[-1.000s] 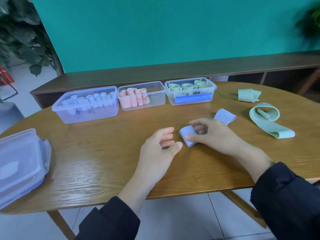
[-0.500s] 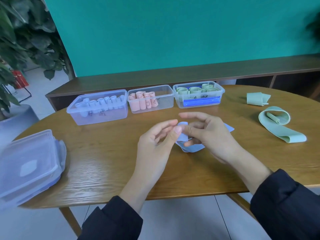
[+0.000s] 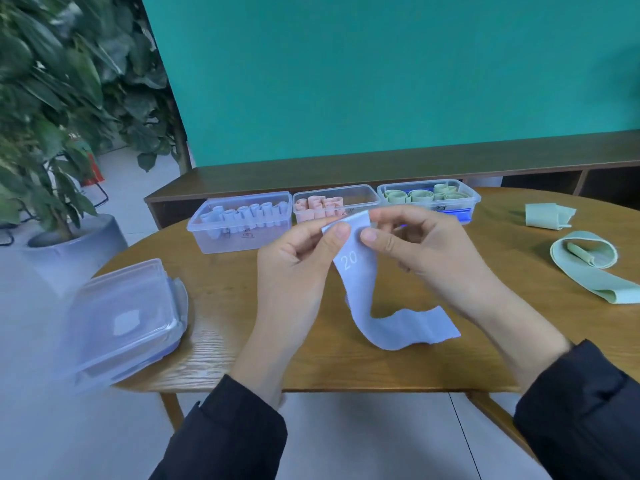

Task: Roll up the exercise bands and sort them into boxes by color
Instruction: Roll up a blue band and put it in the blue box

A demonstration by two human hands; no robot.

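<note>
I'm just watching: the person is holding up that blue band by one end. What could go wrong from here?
1. Both hands, left hand and right hand, pinch only the top of the blue band; its tail trails loose on the table, so the roll might start crooked.
2. The box of blue rolls looks nearly full, so another roll may fit poorly.

Teal wall [image 3: 381, 81] filled the bkgd, flat & plain. Long dark wood bench [image 3: 346, 173] ran along its base w/ open cubbies at right. Oval wood table [image 3: 242, 341] w/ angled legs stood in front. Pale tile floor [image 3: 363, 438] below. Big leafy plant [image 3: 52, 98] at left sat in a grey pot [image 3: 79, 244]. Light was soft, even.
</note>
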